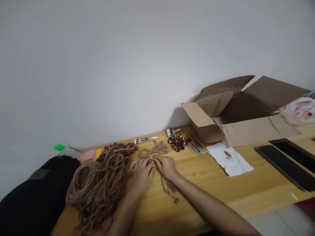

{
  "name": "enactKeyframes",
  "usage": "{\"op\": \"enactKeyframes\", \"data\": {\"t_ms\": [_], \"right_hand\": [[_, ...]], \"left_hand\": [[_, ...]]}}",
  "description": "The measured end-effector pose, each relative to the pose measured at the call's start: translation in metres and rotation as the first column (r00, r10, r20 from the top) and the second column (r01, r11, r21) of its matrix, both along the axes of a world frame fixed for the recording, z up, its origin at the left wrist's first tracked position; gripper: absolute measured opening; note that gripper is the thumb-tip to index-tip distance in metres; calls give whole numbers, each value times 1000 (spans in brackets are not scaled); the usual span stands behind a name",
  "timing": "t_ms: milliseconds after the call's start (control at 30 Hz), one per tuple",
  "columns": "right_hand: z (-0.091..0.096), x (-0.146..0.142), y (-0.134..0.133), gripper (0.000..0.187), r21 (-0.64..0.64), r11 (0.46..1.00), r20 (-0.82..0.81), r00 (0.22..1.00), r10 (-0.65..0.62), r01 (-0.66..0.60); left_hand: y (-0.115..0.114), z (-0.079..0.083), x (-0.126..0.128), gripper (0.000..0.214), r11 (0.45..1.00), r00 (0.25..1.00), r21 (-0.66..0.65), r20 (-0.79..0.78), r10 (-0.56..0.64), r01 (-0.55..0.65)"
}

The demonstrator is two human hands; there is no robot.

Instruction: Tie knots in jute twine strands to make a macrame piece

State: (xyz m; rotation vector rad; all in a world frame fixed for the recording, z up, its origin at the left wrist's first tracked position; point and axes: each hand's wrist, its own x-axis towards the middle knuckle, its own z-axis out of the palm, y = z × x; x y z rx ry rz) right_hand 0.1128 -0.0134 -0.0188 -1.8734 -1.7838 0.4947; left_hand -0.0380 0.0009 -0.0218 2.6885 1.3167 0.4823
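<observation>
My left hand (143, 173) and my right hand (166, 167) meet over the middle of the wooden table, fingers closed on a brown cord (150, 160). Its knotted, frayed ends (169, 188) hang out below my right hand onto the wood. Just beyond my fingers lies a looped bundle of lighter cord (152, 149). To the left of my left hand is a large heap of brown cords (103, 183), with round brown beads (120, 146) along its far side. Small dark brown rings or caps (176, 142) are piled beyond my right hand.
Blue thread snips (194, 146) lie beside a stained white tissue (230, 159). A glue tube (145, 140) rests near the wall. An open cardboard box (258, 126) stands at the back right, a dark phone (285, 167) before it. Black fabric (36, 196) covers the left.
</observation>
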Motion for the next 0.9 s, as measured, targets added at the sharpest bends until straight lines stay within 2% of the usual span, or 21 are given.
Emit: {"op": "enactKeyframes", "data": {"t_ms": [400, 667, 900], "right_hand": [[8, 7, -1, 31, -87, 994, -19, 998, 67, -68], [8, 8, -2, 31, -68, 995, -46, 996, 76, -79], [2, 4, -2, 31, 16, 1000, -39, 999, 22, -22]], "left_hand": [[2, 10, 14, 24, 997, 993, 58, -102, 50, -44], [-3, 18, 20, 27, 997, 982, 15, -172, 74, -72], [-6, 26, 19, 32, 999, 965, -32, -262, 18, -27]]}}
